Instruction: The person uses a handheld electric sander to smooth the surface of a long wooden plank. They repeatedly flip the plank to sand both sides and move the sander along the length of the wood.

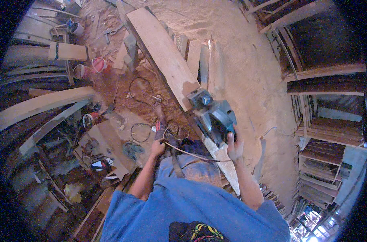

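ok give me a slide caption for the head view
Right hand gripping a dark power tool over a long wooden board, with sawdust spread alongside.

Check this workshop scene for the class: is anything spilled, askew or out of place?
Yes: a pale cord trails across the person's lap, an awkward place while the right hand holds a power planer. Sawdust also lies spread to the right of the long board, looking unswept.

Red buckets [98, 65] stand left; shelves [331, 138] hold boards [332, 128].
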A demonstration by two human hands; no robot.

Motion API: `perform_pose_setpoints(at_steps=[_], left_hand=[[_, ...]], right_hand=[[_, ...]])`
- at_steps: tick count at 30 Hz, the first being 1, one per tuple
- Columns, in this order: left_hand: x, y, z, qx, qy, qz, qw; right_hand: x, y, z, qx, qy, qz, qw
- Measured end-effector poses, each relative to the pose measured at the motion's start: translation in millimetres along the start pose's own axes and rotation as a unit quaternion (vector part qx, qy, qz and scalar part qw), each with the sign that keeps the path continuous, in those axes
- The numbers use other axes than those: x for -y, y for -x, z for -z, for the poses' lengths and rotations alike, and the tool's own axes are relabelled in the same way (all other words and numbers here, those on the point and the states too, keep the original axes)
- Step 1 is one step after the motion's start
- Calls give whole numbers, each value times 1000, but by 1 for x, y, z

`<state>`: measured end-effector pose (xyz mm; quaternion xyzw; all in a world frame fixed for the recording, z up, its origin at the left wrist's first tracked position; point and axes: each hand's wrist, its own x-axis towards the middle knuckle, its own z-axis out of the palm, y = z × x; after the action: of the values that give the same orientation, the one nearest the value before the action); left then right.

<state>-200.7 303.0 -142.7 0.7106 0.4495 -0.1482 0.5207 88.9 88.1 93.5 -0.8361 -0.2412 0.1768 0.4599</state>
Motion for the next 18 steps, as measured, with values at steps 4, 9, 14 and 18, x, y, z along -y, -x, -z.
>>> perform_pose_setpoints(at_steps=[4,9,14,18], left_hand=[[10,-1,0,5,22,29,999],[-16,15,6,-15,28,37,999],[-23,19,9,-38,36,45,998],[-19,21,9,-40,62,44,996]], right_hand=[[24,-29,-7,6,-31,-58,998],[-2,-39,-5,2,-43,0,999],[17,-51,-6,46,-50,-50,996],[25,-79,-23,24,23,10,999]])
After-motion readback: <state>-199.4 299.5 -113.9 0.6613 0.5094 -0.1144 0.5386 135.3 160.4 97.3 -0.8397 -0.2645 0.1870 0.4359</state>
